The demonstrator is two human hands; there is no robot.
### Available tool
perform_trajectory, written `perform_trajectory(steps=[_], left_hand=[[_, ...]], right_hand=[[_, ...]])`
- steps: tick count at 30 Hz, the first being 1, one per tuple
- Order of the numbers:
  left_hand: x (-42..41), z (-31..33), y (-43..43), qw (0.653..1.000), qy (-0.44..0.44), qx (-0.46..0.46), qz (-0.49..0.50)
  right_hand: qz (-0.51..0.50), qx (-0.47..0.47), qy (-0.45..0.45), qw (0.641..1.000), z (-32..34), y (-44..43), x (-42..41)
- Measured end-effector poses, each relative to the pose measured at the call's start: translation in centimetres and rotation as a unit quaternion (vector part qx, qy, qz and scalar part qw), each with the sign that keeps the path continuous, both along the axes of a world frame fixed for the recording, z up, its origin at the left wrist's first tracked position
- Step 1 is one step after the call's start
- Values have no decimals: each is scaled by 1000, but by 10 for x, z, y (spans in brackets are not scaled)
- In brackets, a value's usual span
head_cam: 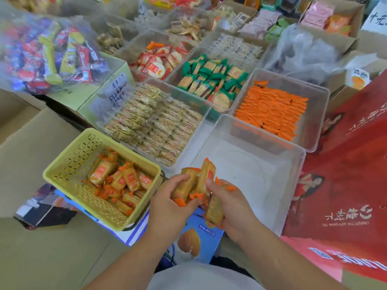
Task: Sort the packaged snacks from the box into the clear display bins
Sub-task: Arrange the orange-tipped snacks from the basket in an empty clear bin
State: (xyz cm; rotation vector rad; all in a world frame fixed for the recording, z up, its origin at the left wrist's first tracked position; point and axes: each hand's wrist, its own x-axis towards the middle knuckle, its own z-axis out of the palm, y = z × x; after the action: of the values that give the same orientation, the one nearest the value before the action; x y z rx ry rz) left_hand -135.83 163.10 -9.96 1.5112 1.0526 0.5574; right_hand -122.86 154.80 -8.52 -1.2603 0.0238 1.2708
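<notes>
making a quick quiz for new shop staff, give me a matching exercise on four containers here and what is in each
Containers
1. yellow basket
2. nearest clear bin
3. clear bin just behind it
4. clear bin left of the nearest one

Contents
a. neat rows of orange packets
b. pale cracker packs
c. nothing
d. loose orange-ended packs

Pairs: 1-d, 2-c, 3-a, 4-b

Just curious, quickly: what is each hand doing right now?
Left hand: holding packets.
Right hand: holding packets too.
</notes>
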Motion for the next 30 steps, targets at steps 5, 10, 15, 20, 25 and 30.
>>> perform_trajectory(steps=[5,10,15,20,25,30], left_hand=[[27,-9,-19,997,61,38,17],[33,-15,-13,998,16,-47,37],[16,-26,10,983,-15,-134,128],[3,-31,37,968,-70,-187,154],[-1,-31,43,971,-78,-181,136],[-8,-27,51,965,-98,-193,147]], right_hand=[[-30,-35,68,997,-23,-8,19],[-45,2,184,982,-37,-16,35],[-41,15,220,974,-52,-16,47],[-40,-51,74,995,-73,-12,81],[187,-245,-259,915,-108,8,97],[390,-280,-401,780,-145,31,86]])
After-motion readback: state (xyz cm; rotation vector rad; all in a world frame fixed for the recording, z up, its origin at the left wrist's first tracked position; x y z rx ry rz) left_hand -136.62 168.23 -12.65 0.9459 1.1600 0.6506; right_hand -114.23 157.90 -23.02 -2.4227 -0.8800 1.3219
